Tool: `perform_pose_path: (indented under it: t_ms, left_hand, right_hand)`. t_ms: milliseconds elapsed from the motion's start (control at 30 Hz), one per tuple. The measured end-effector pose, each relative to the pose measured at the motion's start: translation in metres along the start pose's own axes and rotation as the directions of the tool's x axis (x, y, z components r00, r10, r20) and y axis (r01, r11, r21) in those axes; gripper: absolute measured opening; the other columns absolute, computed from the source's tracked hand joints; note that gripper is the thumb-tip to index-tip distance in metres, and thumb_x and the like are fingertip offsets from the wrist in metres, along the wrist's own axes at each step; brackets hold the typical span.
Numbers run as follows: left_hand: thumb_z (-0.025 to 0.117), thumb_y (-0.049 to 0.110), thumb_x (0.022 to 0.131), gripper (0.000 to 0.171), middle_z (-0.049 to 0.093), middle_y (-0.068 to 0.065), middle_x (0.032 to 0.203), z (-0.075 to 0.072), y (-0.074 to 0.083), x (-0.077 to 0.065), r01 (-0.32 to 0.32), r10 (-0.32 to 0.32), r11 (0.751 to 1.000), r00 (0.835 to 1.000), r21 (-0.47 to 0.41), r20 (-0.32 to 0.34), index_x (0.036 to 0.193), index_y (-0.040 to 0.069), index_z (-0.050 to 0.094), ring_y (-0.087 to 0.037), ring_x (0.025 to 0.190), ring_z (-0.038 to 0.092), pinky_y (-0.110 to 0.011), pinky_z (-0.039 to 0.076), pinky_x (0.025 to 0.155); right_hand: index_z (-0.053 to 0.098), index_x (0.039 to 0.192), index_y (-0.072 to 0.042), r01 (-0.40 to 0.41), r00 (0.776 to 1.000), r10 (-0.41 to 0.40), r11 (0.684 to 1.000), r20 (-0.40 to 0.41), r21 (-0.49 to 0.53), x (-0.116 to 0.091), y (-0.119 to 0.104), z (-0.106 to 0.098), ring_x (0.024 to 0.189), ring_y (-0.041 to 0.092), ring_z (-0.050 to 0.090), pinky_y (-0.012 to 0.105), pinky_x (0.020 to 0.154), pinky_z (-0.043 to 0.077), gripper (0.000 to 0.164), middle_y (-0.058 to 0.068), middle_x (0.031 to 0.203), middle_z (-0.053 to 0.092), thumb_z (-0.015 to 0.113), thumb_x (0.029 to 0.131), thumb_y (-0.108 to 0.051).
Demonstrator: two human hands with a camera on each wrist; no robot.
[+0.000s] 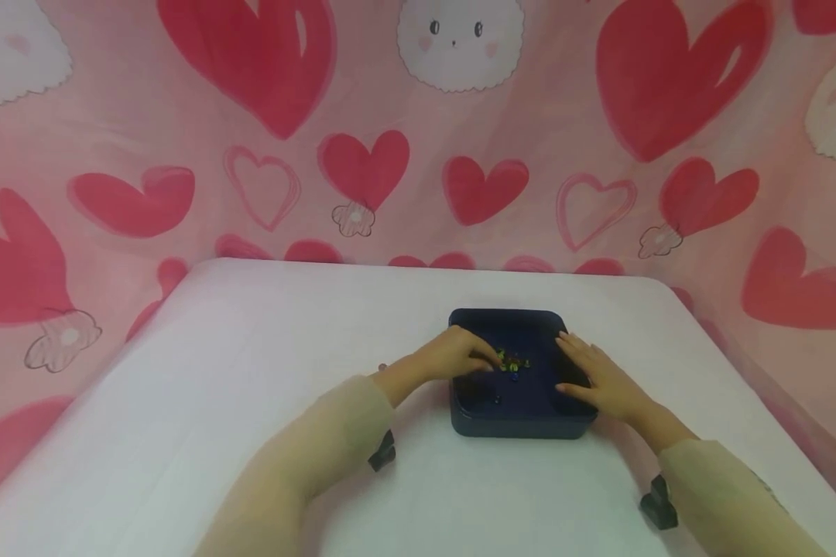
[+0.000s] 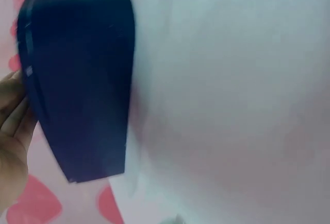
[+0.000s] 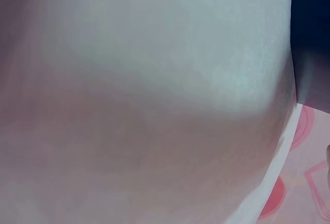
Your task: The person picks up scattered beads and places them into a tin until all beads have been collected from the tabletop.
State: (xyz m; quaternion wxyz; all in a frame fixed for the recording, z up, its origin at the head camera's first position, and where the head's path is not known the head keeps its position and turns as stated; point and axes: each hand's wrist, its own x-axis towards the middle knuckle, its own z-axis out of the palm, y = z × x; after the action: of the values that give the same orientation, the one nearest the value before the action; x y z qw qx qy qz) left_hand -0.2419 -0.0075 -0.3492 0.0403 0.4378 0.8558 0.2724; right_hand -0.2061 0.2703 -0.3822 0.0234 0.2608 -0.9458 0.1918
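Observation:
A dark blue rectangular tray (image 1: 522, 427) with raised sides stands on the white table. Small shiny pieces that look like glass marbles (image 1: 514, 363), green, yellow and dark, lie clustered on its floor, and a single dark one (image 1: 498, 400) sits nearer the front. My left hand (image 1: 460, 353) reaches over the left rim, fingers bent down with their tips at the cluster; I cannot tell whether they pinch a piece. My right hand (image 1: 599, 381) rests at the tray's right rim, fingers extended and thumb spread over the inside. In the left wrist view the tray's outer wall (image 2: 82, 90) fills the left side.
One small round piece (image 1: 382, 367) lies on the white table (image 1: 265, 333) just beyond the left wrist. Black wrist cameras hang under the left sleeve (image 1: 348, 422) and right sleeve (image 1: 717, 480). Behind the table hangs a pink cloth (image 1: 418, 108) with red hearts.

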Motion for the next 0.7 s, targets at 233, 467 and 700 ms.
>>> perform_pose_path:
  t_ms: [233,467,700]
  left_hand:
    - [0.060,0.018,0.081,0.020,0.064,0.003,0.094,-0.020,-0.008,-0.022,0.074,-0.080,0.994,0.994,-0.085,-0.074,0.099,0.010,0.066,-0.003,0.084,0.056,-0.014,0.042,0.071]
    - [0.060,0.016,0.081,0.020,0.064,0.003,0.095,-0.032,-0.020,-0.044,0.165,-0.177,0.981,0.977,-0.105,-0.117,0.099,0.010,0.066,-0.007,0.090,0.056,-0.018,0.043,0.076]
    - [0.061,0.016,0.080,0.020,0.064,0.002,0.094,-0.033,-0.035,-0.060,0.208,-0.222,0.971,0.966,-0.118,-0.129,0.099,0.011,0.066,-0.007,0.086,0.058,-0.019,0.044,0.075]
  right_hand:
    - [0.025,0.133,0.002,0.002,1.000,-0.002,1.000,0.000,-0.005,0.000,0.001,0.001,0.126,0.035,0.012,0.044,0.102,0.001,0.071,0.021,0.138,0.020,0.056,0.081,-0.035]
    - [0.025,0.133,0.002,0.000,1.000,0.000,1.000,-0.002,-0.002,0.000,0.000,0.001,0.126,0.036,0.013,0.044,0.101,0.002,0.071,0.021,0.137,0.020,0.056,0.081,-0.035]
    - [0.026,0.132,0.002,0.000,1.000,0.000,1.000,-0.007,0.004,0.000,0.001,0.001,0.125,0.037,0.014,0.045,0.101,0.002,0.069,0.021,0.137,0.021,0.058,0.080,-0.031]
